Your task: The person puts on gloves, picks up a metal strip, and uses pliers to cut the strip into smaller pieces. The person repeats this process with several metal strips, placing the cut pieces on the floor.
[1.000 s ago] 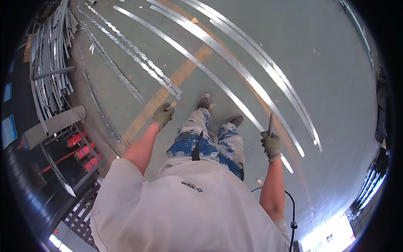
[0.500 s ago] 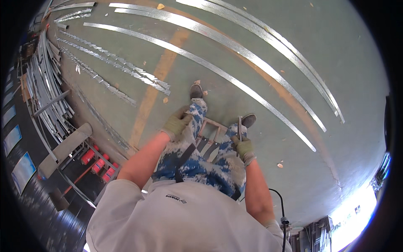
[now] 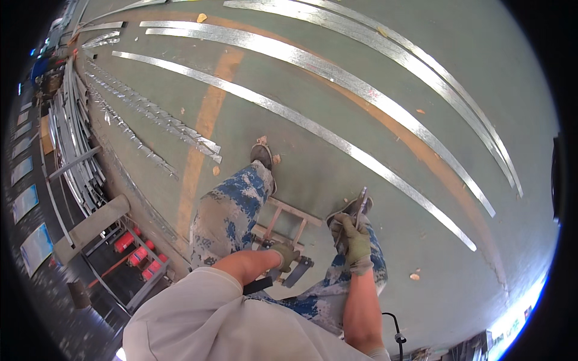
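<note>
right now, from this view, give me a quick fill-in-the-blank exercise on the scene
1. The metal tool is in the person's ____ hand.
2. The left hand is ____, not bare.
3. The cylinders at the picture's lower left are coloured ____.

Missing words: right; gloved; red.

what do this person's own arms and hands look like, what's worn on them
The left hand and right hand wear dull olive-green gloves, with a paler cuff at the right wrist. The forearms are bare below the short sleeves of a pale grey shirt. A black cable shows beside the right arm.
</note>
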Tool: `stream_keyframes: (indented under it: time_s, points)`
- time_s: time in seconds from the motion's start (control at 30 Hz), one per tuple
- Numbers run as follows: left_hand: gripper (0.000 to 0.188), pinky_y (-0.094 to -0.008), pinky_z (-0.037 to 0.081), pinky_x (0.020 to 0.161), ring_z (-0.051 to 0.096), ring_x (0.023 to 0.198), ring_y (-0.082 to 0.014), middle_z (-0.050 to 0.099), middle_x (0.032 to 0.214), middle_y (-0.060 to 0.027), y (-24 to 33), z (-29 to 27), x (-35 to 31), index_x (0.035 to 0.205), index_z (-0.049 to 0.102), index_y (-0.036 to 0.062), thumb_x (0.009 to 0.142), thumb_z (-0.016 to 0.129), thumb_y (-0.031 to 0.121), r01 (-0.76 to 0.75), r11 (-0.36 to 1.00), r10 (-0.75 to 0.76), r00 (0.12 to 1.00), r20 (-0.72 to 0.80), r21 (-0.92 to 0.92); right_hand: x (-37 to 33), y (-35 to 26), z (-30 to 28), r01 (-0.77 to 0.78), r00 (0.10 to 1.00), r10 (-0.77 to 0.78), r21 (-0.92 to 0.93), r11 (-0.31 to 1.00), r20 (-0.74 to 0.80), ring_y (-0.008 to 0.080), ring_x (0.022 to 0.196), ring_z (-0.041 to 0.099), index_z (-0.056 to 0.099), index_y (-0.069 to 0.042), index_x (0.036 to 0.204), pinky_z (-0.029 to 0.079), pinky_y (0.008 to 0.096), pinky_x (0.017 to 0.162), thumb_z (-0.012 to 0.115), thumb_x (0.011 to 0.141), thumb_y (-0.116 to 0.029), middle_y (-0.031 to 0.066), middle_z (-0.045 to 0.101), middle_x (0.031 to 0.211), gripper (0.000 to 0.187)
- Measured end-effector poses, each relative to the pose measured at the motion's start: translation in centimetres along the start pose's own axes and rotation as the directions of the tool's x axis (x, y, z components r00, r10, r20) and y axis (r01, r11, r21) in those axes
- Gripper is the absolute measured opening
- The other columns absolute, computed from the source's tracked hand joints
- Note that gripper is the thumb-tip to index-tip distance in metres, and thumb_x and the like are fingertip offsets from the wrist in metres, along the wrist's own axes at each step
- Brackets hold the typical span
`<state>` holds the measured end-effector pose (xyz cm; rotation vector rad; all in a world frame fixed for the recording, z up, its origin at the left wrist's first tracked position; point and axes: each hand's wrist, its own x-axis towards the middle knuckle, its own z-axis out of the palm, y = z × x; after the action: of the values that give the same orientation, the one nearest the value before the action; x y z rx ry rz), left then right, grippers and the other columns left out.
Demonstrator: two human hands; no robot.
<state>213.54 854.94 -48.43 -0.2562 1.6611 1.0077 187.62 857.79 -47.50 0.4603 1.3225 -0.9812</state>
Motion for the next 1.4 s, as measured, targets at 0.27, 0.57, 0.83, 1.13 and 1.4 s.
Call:
stream_keyframes:
  time_s: [0.27, 0.57, 0.83, 1.13, 1.4]
  points:
    - [0.030, -0.0487, 0.053, 0.089, 0.068, 0.106, -0.0382, 0.072, 0.112, -0.0186, -1.3, 4.5, 7.3, 0.113, 0.075, 0.0119, 0.090, 0.066, 0.029, -0.152, 0.939, 0.171, 0.985, 0.037, -0.309, 0.8, -6.7, 3.5, 0.133, 0.991, -0.132, 0.052, 0.990, -0.014, 0.0155, 0.077, 0.068, 0.075, -0.001, 0.107, 0.054, 0.0289, 0.070, 0.073, 0.099, -0.025, 0.0064, 0.072, 0.085, 0.026]
    - [0.022, -0.0457, 0.053, 0.078, 0.070, 0.084, -0.0289, 0.074, 0.091, -0.0144, 0.2, 4.0, 9.2, 0.097, 0.074, 0.0093, 0.090, 0.066, 0.028, -0.281, 0.894, 0.329, 0.940, 0.085, -0.350, -0.7, -8.4, 2.5, 0.295, 0.954, -0.300, -0.116, 0.948, -0.025, 0.0138, 0.076, 0.065, 0.075, -0.001, 0.107, 0.051, 0.0266, 0.067, 0.073, 0.096, -0.033, 0.0059, 0.070, 0.085, 0.034]
    - [0.033, -0.0461, 0.057, 0.083, 0.073, 0.096, -0.0307, 0.075, 0.107, -0.0174, -0.9, -4.7, 11.8, 0.112, 0.078, 0.0078, 0.088, 0.066, 0.027, -0.139, 0.986, 0.152, 0.975, 0.160, -0.094, -3.0, -8.1, -0.5, 0.578, 0.809, -0.578, -0.040, 0.815, -0.101, 0.0178, 0.087, 0.068, 0.070, 0.003, 0.112, 0.055, 0.0304, 0.079, 0.073, 0.095, -0.026, 0.0074, 0.070, 0.101, 0.034]
    - [0.069, -0.0434, 0.051, 0.104, 0.064, 0.124, -0.0371, 0.066, 0.138, -0.0182, -2.4, -10.2, 9.2, 0.146, 0.056, 0.0084, 0.084, 0.068, 0.036, -0.040, 0.998, 0.058, 0.867, -0.495, 0.046, -2.5, -5.9, -5.8, 0.778, 0.621, -0.760, 0.268, 0.569, -0.190, 0.0246, 0.087, 0.072, 0.069, 0.001, 0.115, 0.060, 0.0368, 0.076, 0.072, 0.099, -0.020, 0.0125, 0.073, 0.108, 0.027]
    - [0.064, -0.0460, 0.050, 0.106, 0.063, 0.127, -0.0370, 0.065, 0.138, -0.0204, -0.1, -12.9, 5.7, 0.146, 0.056, 0.0096, 0.086, 0.064, 0.033, 0.066, 0.998, -0.041, 0.805, -0.592, 0.020, -7.5, -6.4, -7.3, 0.831, 0.532, -0.840, 0.255, 0.495, -0.103, 0.0237, 0.085, 0.073, 0.069, 0.000, 0.116, 0.060, 0.0357, 0.072, 0.071, 0.100, -0.020, 0.0117, 0.074, 0.105, 0.026]
